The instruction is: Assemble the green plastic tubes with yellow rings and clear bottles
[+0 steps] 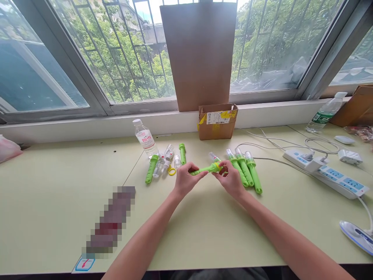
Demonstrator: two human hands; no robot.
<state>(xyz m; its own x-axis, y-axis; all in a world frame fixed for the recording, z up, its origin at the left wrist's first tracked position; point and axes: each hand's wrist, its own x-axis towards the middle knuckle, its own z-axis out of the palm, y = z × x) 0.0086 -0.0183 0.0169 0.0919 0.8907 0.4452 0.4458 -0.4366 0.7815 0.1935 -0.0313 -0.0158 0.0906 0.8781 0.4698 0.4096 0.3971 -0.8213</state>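
Observation:
Between my two hands lies a green plastic handle [204, 170] with a yellow ring [216, 167] near its right end. My left hand [186, 179] is closed round the handle's left end. At the ringed end, the fingers of my right hand [229, 179] pinch it. Just right of that hand lie several green handles with clear caps [254, 175], side by side. Left of my left hand are a loose green handle [151, 169], another green handle [182, 153], several clear caps [159, 167] and a loose yellow ring [172, 171].
A water bottle [145, 138] stands behind the loose parts. A cardboard box [217, 126] sits against the window ledge. On the right are a power strip [329, 175] with cables, a white charger [349, 157] and another bottle [325, 114]. A blurred patch [112, 221] covers the table's left part.

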